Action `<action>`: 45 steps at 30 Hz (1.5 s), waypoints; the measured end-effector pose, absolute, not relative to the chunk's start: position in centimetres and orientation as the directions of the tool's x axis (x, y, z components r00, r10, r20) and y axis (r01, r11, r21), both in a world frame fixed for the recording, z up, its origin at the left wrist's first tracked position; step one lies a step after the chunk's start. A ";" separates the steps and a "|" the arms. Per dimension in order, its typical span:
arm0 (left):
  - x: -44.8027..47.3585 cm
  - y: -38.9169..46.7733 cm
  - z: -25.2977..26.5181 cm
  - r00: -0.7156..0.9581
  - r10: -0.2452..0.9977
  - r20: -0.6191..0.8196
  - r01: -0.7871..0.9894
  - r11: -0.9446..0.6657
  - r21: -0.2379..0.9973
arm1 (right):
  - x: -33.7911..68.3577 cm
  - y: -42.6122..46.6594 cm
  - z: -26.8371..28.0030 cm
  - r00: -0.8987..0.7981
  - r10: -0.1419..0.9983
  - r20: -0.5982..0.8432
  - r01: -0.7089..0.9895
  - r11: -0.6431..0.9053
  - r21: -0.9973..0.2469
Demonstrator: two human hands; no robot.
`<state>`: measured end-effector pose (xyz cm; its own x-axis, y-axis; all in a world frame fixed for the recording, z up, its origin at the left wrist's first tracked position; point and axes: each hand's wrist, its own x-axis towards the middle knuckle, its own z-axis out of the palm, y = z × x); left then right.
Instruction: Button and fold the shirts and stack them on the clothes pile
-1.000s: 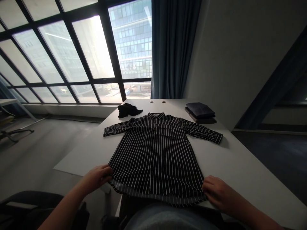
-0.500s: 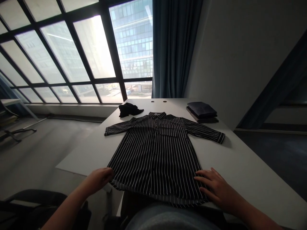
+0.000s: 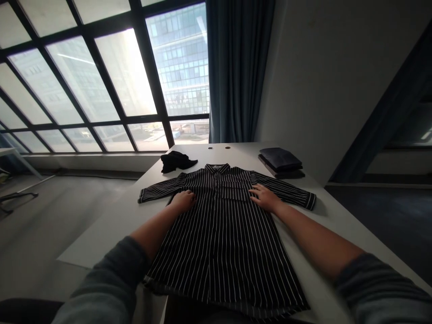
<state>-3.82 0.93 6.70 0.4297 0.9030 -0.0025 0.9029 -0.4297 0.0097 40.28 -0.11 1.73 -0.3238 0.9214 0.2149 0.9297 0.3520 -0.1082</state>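
Observation:
A black shirt with white stripes [image 3: 212,243] lies spread on the white table, front side up, its collar at the far end and its sleeves stretched out to both sides. The hem hangs at the near edge. My left hand [image 3: 184,200] rests on the shirt's left chest near the armpit, fingers slightly bent and lying on the cloth. On the opposite side, my right hand [image 3: 265,198] touches the cloth beside the chest pocket [image 3: 234,193], near the right sleeve, with its fingers spread. Neither hand visibly grips any fabric.
A crumpled black cloth [image 3: 177,161] lies at the table's far left. Folded dark garments [image 3: 281,161] are stacked at the far right. Behind the white table [image 3: 337,243] stand a blue curtain [image 3: 238,81] and large windows. The floor shows to the left.
Both my hands have moved from the hem's corners up to the shirt's chest. The left hand's closed fingers have loosened. The view has shifted slightly, and the shirt still lies spread.

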 end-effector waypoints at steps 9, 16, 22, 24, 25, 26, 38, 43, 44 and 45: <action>-1.9 15.2 4.7 0.172 0.978 -0.121 0.985 -0.172 0.008 | 38.8 10.9 1.0 -0.079 0.993 -0.088 0.992 0.069 -0.109; -3.7 18.3 1.4 -0.038 0.967 -0.251 0.994 0.062 0.089 | 40.6 12.2 -1.8 0.023 0.990 -0.139 0.994 -0.038 -0.099; -3.5 19.1 0.9 -0.034 0.974 -0.225 0.993 0.058 0.101 | 40.4 12.3 -1.3 0.044 0.989 -0.142 0.993 -0.058 -0.100; -3.4 19.0 0.9 -0.038 0.976 -0.213 0.994 0.059 0.097 | 40.3 12.2 -1.2 0.049 0.989 -0.138 0.993 -0.063 -0.101; -3.4 18.9 1.0 -0.038 0.978 -0.206 0.994 0.059 0.096 | 40.3 12.1 -1.1 0.049 0.990 -0.131 0.993 -0.063 -0.104; -3.4 18.8 1.0 -0.038 0.979 -0.201 0.994 0.058 0.094 | 40.2 12.0 -1.1 0.046 0.992 -0.119 0.992 -0.059 -0.109; 6.9 19.7 2.9 0.329 0.943 0.053 0.944 -0.329 -0.007 | 40.1 10.1 -1.8 0.014 0.977 0.211 0.986 0.022 -0.165; 12.3 21.9 2.1 0.236 0.955 -0.180 0.967 -0.213 0.140 | 40.0 10.0 -1.5 0.032 0.980 0.196 0.981 0.006 -0.192; 12.8 22.3 1.8 0.215 0.956 -0.200 0.972 -0.188 0.144 | 39.9 9.9 -1.4 0.032 0.979 0.201 0.980 0.008 -0.199; 13.1 22.7 1.5 0.197 0.960 -0.201 0.975 -0.171 0.141 | 39.9 9.9 -1.4 0.033 0.979 0.201 0.978 0.009 -0.207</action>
